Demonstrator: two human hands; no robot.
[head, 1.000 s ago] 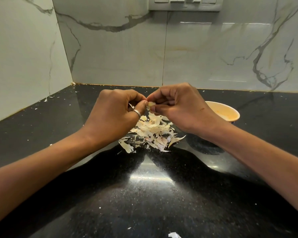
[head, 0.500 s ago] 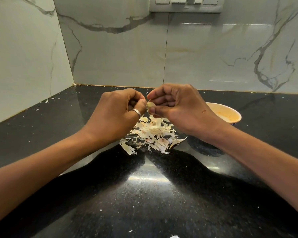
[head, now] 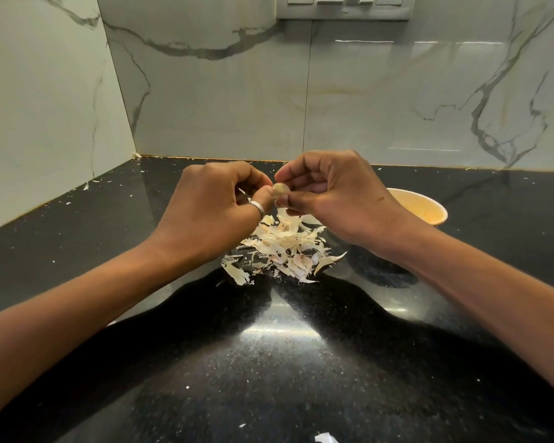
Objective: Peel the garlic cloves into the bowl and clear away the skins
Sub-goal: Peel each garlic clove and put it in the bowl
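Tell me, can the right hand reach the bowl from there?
Probably yes. The bowl sits on the counter just beyond the right hand, nothing between them, but its fingers are busy pinching the garlic clove.

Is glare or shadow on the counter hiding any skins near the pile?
Head view: a glare patch lies on the counter just nearer than the skin pile, arm shadows flanking it; the pile and the clove read sharp.

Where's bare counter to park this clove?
Counter left of the left hand, up to the wall, and nearer than the skin pile: only flecks. Crowded under the garlic clove; bowl behind the right hand.
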